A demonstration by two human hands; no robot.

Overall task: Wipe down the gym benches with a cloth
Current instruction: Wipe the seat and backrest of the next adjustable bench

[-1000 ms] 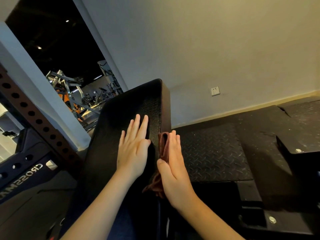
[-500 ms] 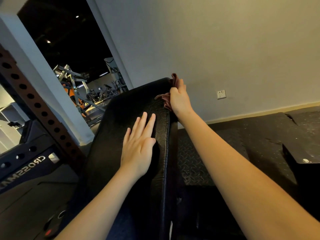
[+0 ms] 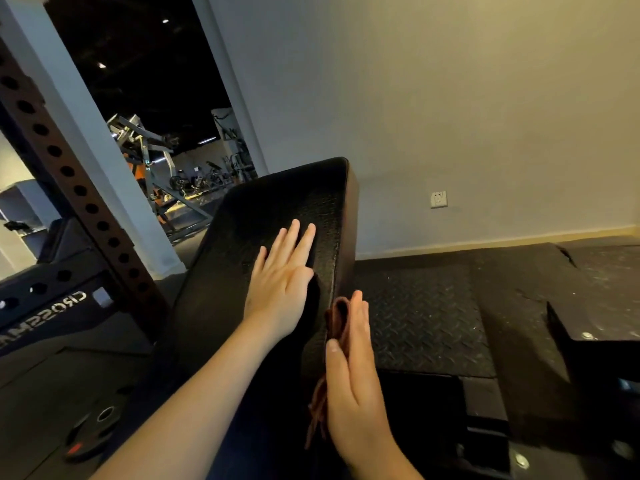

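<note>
Brown cloth (image 3: pixel 337 317), one: straight-fingered right hand (image 3: pixel 356 386) is pressing it against one bench (image 3: pixel 277 202); left hand (image 3: pixel 280 285) is lying flat, empty, atop.

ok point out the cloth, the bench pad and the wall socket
cloth (image 3: pixel 336 317): head view, its upper fold
bench pad (image 3: pixel 277 199): head view, bare upper face
wall socket (image 3: pixel 438 199): head view, middle of faceplate
</note>
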